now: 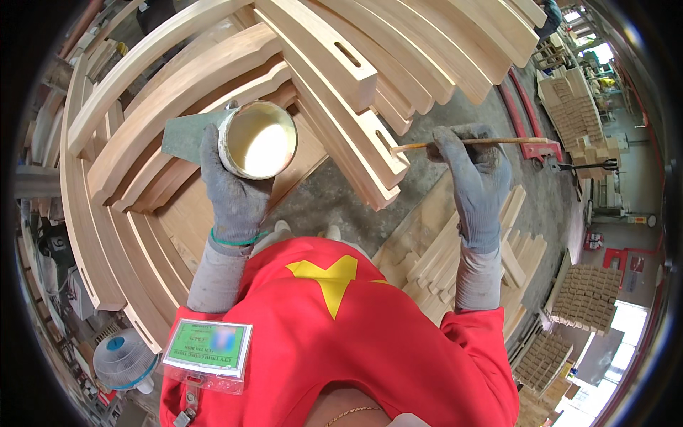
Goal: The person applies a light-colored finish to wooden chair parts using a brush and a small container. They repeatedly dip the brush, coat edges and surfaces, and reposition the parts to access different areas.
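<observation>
My left hand, in a grey glove, is closed around a round can with pale cream liquid inside. A flat grey-green piece sticks out beside the can; how it is held is hidden. My right hand, also gloved, pinches a thin wooden stick. The stick's left tip reaches the slotted end of a curved wooden rail, at or just by the slot. Another rail with an open slot lies just beyond it.
Stacked curved wooden parts fill the left and far side. Cut wood strips lie low on the right. A red pallet jack stands to the right, with stacked wood pieces beyond. At the lower left is a fan.
</observation>
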A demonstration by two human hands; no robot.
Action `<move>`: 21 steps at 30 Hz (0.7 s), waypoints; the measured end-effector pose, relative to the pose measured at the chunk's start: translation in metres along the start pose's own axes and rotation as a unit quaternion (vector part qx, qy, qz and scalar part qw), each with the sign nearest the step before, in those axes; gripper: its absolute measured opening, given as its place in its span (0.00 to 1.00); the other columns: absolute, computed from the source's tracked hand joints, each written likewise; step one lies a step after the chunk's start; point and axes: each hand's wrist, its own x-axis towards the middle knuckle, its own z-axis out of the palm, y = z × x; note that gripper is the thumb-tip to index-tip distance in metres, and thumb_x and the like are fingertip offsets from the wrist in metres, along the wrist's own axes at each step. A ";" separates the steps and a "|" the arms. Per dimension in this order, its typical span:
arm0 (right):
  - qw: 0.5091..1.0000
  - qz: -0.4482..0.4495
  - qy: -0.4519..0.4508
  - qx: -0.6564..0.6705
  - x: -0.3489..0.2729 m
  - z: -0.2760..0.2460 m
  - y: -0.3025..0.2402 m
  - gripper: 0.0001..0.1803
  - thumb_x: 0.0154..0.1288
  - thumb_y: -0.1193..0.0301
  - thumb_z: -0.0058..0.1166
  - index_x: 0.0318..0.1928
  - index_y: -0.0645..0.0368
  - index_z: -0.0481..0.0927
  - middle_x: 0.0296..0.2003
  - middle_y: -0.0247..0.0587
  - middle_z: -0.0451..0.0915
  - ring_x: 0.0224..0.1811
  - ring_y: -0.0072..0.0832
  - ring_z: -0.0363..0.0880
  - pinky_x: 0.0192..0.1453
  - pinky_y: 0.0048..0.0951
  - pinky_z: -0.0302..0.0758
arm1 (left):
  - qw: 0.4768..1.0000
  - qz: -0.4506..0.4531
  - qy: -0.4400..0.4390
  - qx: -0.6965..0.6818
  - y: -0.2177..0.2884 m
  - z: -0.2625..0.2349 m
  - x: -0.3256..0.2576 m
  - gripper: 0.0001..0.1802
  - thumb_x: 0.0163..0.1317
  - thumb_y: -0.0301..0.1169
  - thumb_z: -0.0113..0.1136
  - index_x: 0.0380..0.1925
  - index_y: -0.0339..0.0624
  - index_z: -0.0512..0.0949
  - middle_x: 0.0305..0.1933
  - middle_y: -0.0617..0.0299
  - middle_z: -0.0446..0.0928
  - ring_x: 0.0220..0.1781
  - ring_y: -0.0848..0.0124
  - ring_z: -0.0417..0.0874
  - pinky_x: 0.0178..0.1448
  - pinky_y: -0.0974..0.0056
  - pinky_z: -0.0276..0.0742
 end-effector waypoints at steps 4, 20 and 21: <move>1.000 -0.019 -0.020 0.006 0.012 0.006 0.000 0.07 0.55 0.75 0.58 0.32 0.66 0.77 0.26 0.37 0.77 0.30 0.18 0.75 0.35 0.19 0.71 | 0.963 0.118 -0.013 0.243 -0.001 -0.009 0.004 0.20 0.67 0.34 0.37 0.57 0.40 0.59 0.57 0.60 0.65 0.57 0.68 0.70 0.59 0.62 0.71; 0.995 -0.081 -0.061 -0.009 0.032 0.018 0.010 0.08 0.55 0.73 0.59 0.32 0.66 0.78 0.26 0.36 0.79 0.27 0.15 0.73 0.31 0.18 0.71 | 0.827 0.257 -0.019 0.500 0.011 0.004 0.004 0.33 0.50 0.24 0.62 0.55 0.37 0.59 0.55 0.55 0.66 0.56 0.66 0.71 0.56 0.63 0.72; 0.994 -0.085 -0.067 -0.029 0.033 0.018 0.011 0.08 0.55 0.73 0.59 0.32 0.66 0.78 0.25 0.37 0.78 0.27 0.15 0.73 0.31 0.18 0.70 | 0.683 0.323 -0.041 0.654 0.012 0.005 0.003 0.32 0.51 0.24 0.62 0.55 0.36 0.58 0.54 0.54 0.67 0.56 0.66 0.71 0.56 0.64 0.72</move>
